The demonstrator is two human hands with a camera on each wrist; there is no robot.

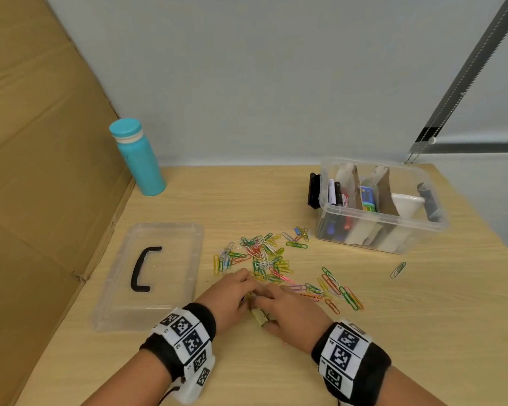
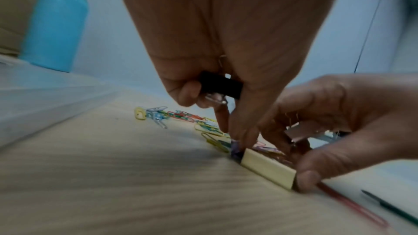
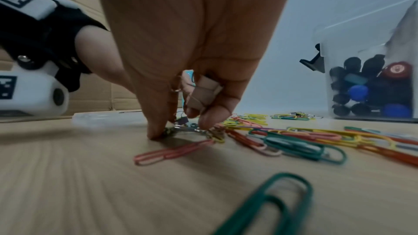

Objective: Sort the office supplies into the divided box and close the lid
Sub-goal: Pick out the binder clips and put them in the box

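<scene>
Coloured paper clips (image 1: 261, 259) lie scattered mid-table. Both hands meet at the pile's near edge. My left hand (image 1: 238, 291) keeps a black binder clip (image 2: 220, 87) in its curled fingers, while its fingertips pinch at a small purple clip (image 2: 236, 147) on the table. My right hand (image 1: 282, 303) holds a beige binder clip (image 3: 203, 92) in its curled fingers. Its thumb touches a yellow binder clip (image 2: 268, 167) lying between the hands. The clear divided box (image 1: 393, 219) stands open at the back right with markers in it. Its lid (image 1: 176, 259), with a black handle, lies flat at the left.
A turquoise bottle (image 1: 138, 159) stands at the back left beside a cardboard panel (image 1: 41, 171). One stray paper clip (image 1: 398, 270) lies near the right table edge. A grey wall closes the far side.
</scene>
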